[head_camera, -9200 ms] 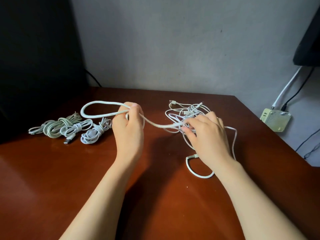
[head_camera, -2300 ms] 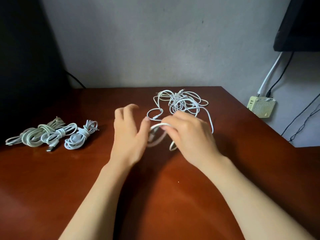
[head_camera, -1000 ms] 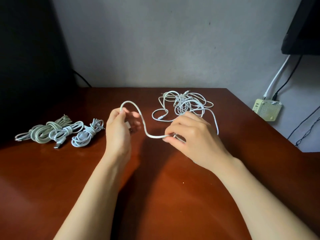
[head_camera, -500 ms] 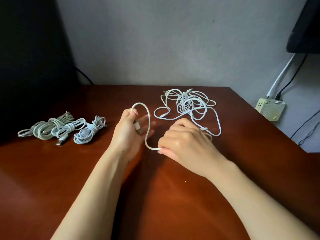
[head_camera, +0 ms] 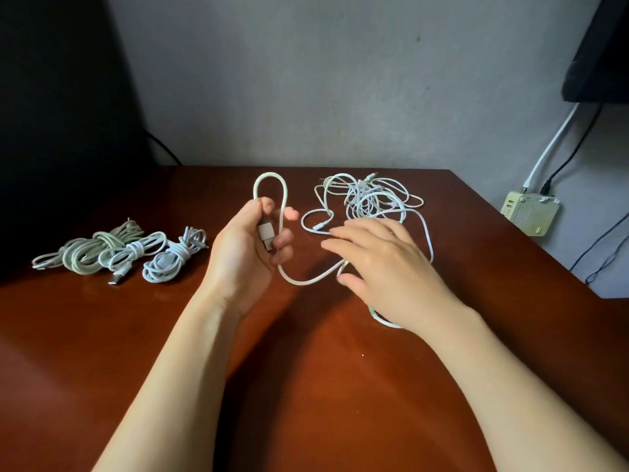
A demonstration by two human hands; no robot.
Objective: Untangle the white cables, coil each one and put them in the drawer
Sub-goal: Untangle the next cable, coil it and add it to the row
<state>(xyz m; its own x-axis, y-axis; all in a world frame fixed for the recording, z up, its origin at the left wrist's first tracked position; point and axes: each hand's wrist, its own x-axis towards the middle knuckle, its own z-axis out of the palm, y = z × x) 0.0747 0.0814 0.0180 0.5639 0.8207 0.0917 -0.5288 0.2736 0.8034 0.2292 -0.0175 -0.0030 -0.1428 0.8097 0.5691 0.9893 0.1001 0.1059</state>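
1. Done so far: three coiled bundles (head_camera: 136, 253) lie side by side on the left of the table (head_camera: 306, 386), each wrapped up and well apart from the loose wire
2. In hand: the left hand (head_camera: 248, 253) grips the plug (head_camera: 266, 235) of a white cable (head_camera: 270, 176), with the first loop folded up above its fingers, so I judge this coil only just started
3. The right hand (head_camera: 388, 267) hovers over the cable's trailing length with its fingers stretched out. It is blurred, but seems to hold nothing
4. Left to do: the tangle (head_camera: 371, 202) near the table's far edge, just beyond the right hand, is still knotted
5. No drawer is in view, so the putting away is all still to come
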